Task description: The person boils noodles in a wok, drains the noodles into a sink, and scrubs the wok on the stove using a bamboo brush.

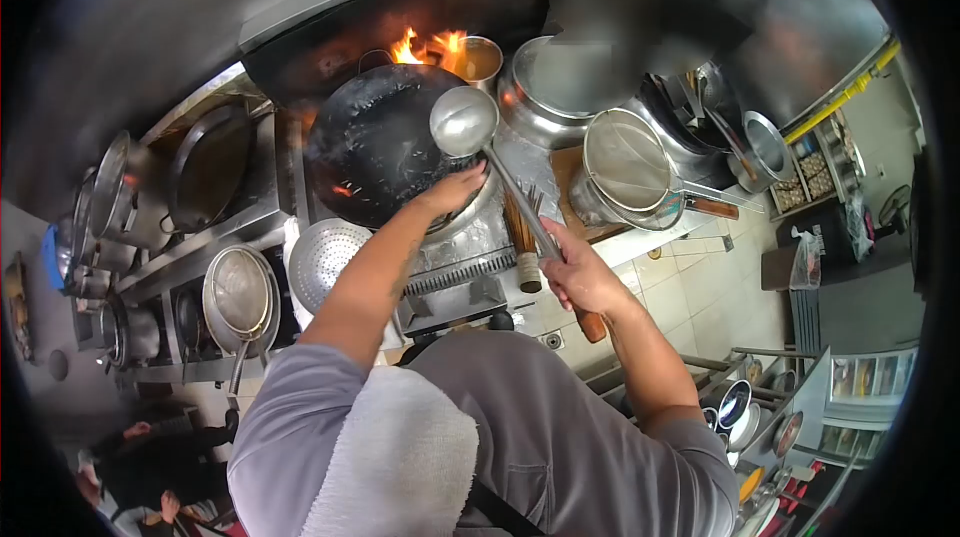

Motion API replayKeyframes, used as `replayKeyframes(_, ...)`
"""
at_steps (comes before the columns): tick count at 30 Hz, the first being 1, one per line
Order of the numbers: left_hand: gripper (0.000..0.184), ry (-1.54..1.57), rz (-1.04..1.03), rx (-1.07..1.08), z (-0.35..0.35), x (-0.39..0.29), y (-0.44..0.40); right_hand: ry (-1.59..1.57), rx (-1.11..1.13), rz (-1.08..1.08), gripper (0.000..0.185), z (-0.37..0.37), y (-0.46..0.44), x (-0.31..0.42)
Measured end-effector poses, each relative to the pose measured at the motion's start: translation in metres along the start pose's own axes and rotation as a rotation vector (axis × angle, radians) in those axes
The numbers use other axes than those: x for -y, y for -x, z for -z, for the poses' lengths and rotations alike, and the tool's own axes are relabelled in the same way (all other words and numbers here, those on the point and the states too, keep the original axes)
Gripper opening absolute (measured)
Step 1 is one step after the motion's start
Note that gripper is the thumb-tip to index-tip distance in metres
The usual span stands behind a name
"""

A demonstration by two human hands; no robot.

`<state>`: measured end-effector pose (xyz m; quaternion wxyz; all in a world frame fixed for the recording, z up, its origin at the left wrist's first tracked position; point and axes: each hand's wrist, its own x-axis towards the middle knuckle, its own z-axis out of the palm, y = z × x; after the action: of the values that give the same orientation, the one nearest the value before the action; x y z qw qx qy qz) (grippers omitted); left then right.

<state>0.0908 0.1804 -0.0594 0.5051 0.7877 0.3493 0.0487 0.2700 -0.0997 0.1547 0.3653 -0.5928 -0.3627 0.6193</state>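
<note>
My right hand is wrapped round the handle of a long metal ladle, just above its wooden end. The ladle's bowl hangs over the right side of a large black wok. My left hand reaches across the wok's near right rim, its fingers stretched toward the ladle. Whether it touches the rim is unclear. Bright streaks show on the wok's dark inside, and flames rise behind it. A bamboo brush stands beside the ladle handle, close to my right hand.
To the right are a wire strainer over a metal bowl and a large lidded pot. A perforated metal bowl sits left of my left forearm. A small pot stands by the flames. Another person is at lower left.
</note>
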Motion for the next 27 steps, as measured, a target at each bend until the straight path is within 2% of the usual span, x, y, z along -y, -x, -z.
replayKeyframes(1,0.074,-0.053,-0.017,0.12,0.01,0.02,0.011,-0.003,0.003,-0.001,0.07,-0.003,0.002,0.0)
replayKeyframes(3,0.057,-0.418,-0.01,-0.022,0.023,0.085,0.036,0.074,0.059,0.031,0.071,-0.017,0.002,0.003)
replayKeyframes(5,0.036,-0.381,0.151,-0.122,0.059,0.061,0.065,0.119,0.094,0.051,0.073,-0.027,-0.014,-0.01)
replayKeyframes(7,0.028,-0.663,0.288,-0.322,0.089,0.076,0.042,0.59,-0.193,0.601,0.075,-0.041,-0.039,-0.044)
replayKeyframes(8,0.025,-0.413,0.227,-0.422,0.106,0.085,0.04,0.573,-0.122,0.165,0.079,-0.046,-0.027,-0.014)
replayKeyframes(9,0.021,-0.163,0.162,-0.519,0.122,0.09,0.036,0.577,-0.106,0.167,0.079,-0.041,-0.032,-0.031)
replayKeyframes(11,0.015,0.379,0.075,-0.458,0.166,0.046,0.043,0.591,-0.424,0.495,0.084,-0.017,-0.051,-0.1)
replayKeyframes(13,0.016,0.507,0.048,-0.501,0.19,-0.02,0.073,0.743,-0.606,0.48,0.088,0.011,-0.057,-0.151)
replayKeyframes(14,0.021,0.667,-0.005,-0.586,0.189,-0.047,0.087,0.792,-0.617,0.398,0.089,0.023,-0.056,-0.171)
replayKeyframes(15,0.018,0.879,-0.091,-0.558,0.188,-0.063,0.099,0.836,-0.641,0.31,0.09,0.032,-0.055,-0.188)
replayKeyframes(16,0.018,0.444,0.018,-0.544,0.191,-0.038,0.093,0.875,-0.63,0.184,0.09,0.041,-0.055,-0.198)
replayKeyframes(17,0.02,0.011,0.128,-0.512,0.191,-0.006,0.082,0.879,-0.621,0.193,0.09,0.045,-0.058,-0.21)
replayKeyframes(19,0.026,-1.007,0.283,-0.252,0.164,0.016,0.089,0.971,-0.592,0.013,0.087,0.051,-0.064,-0.237)
replayKeyframes(21,0.024,-0.662,0.125,-0.423,0.147,0.029,0.109,1.084,-0.595,0.077,0.083,0.059,-0.073,-0.259)
replayKeyframes(23,0.025,-0.708,-0.021,-0.597,0.11,0.034,0.112,1.196,-0.6,0.143,0.082,0.059,-0.091,-0.255)
replayKeyframes(25,0.026,-0.93,0.023,-0.243,0.07,-0.044,0.129,1.272,-0.843,0.239,0.085,0.034,-0.113,-0.237)
replayKeyframes(26,0.03,-0.535,-0.023,-0.436,0.038,-0.035,0.133,1.178,-0.614,0.003,0.095,0.02,-0.122,-0.216)
replayKeyframes(27,0.034,-0.634,0.028,-0.428,0.011,-0.055,0.139,1.087,-0.385,-0.232,0.105,0.015,-0.126,-0.197)
